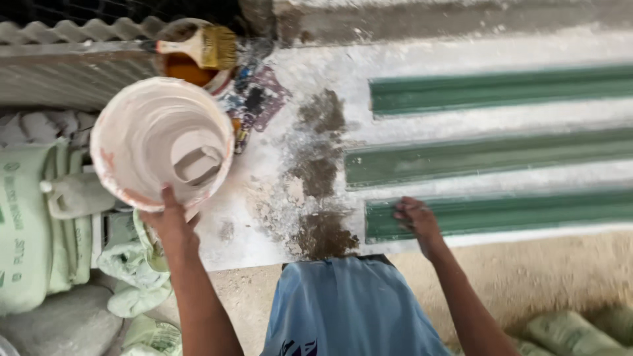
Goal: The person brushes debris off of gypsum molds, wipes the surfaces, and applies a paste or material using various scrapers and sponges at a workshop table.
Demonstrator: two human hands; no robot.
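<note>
Nearest the camera, past the blue shirt, the left hand grips the near rim of a white plastic bucket, tilted so its plaster-coated, seemingly empty inside faces up. The right hand, fingers curled and holding nothing visible, rests on the closest green moulding strip. Three such strips lie on the white-dusted board, with brown wet patches beside them. Farther back, a paintbrush sits across an orange-stained tub; green sacks lie to the left.

Paint-crusted plastic bucket, matt
</note>
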